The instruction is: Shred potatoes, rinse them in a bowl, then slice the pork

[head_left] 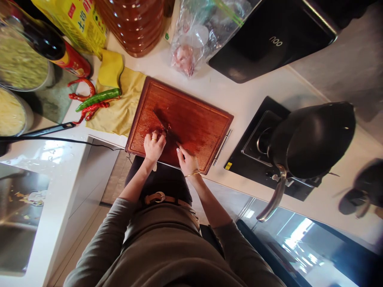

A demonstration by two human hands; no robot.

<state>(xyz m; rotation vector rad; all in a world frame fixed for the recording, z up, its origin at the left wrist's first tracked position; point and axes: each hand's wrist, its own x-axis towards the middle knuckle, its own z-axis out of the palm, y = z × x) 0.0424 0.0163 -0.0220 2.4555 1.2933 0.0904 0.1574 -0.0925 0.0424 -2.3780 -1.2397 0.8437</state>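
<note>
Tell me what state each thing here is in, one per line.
Board: flat, wet-looking
Knife: held in right hand
Left hand: fingers curled over board
Green pepper: looks whole
Red peppers: look whole
Cloth: spread, wrinkled
Stove: no flame visible
Pan: on the stove
Clear bag: unclear whether closed

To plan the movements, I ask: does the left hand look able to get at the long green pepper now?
Probably yes: nothing tall seems to stand between the left hand, at the brown wooden cutting board, and the long green pepper. Curled red peppers beside it leave its top free.
</note>
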